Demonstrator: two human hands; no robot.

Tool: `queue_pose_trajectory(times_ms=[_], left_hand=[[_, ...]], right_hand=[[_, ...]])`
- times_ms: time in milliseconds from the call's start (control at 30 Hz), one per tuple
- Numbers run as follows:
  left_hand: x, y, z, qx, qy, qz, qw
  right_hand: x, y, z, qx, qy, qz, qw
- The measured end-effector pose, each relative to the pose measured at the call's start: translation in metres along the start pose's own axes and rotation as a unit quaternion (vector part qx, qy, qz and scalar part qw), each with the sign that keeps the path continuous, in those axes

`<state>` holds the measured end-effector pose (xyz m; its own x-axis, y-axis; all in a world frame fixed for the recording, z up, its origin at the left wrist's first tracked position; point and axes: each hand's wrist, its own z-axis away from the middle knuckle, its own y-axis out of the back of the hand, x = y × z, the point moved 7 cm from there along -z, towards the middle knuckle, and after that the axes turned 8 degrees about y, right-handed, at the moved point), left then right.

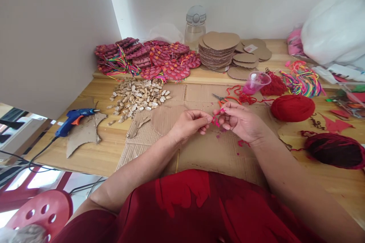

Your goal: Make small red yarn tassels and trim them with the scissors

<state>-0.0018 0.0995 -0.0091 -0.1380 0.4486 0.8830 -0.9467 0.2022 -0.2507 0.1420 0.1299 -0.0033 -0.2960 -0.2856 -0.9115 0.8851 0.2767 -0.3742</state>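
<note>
A short length of red yarn [216,117] runs between my two hands, over a cardboard sheet on the table. The thumb and forefinger of my left hand [190,123] pinch one end of it. My right hand [242,120] pinches the other end, near a bright pink bit at the fingertips. Just behind the right hand lie orange-handled scissors [219,97], partly hidden by it. A red yarn ball [292,108] and a darker red yarn ball [335,150] rest to the right. Beneath the hands, the cardboard sheet [205,155] carries small pink spots.
Peanut shells [142,97] are heaped left of centre. A blue glue gun [72,121] lies at the left on a cardboard scrap. Behind stand red decorated pieces [168,60], stacked cardboard shapes [218,51] and a bottle [195,24]. A plastic cup [258,80] holds pink stuff.
</note>
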Motion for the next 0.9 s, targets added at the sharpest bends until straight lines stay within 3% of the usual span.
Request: queue_pose_trajectory(times_ms=[200,267,433,567,900], left_hand=[[0.008,0.005,0.001,0.067,-0.095,-0.221,0.968],[0.006,0.003,0.000,0.042,-0.092,-0.192,0.976],[-0.007,-0.009,-0.001,-0.060,0.007,0.006,0.998],[-0.009,-0.010,0.000,-0.061,0.031,0.056,0.996],[-0.008,-0.011,0.000,-0.049,0.034,0.044,0.997]], right_hand=[[0.000,-0.013,0.004,-0.053,-0.011,-0.032,0.998],[0.001,-0.016,0.005,-0.068,-0.014,-0.034,0.997],[-0.003,-0.011,0.004,-0.034,-0.012,-0.048,0.998],[-0.004,-0.008,0.002,-0.004,-0.015,-0.068,0.998],[0.003,-0.006,0.000,-0.002,-0.005,-0.044,0.999]])
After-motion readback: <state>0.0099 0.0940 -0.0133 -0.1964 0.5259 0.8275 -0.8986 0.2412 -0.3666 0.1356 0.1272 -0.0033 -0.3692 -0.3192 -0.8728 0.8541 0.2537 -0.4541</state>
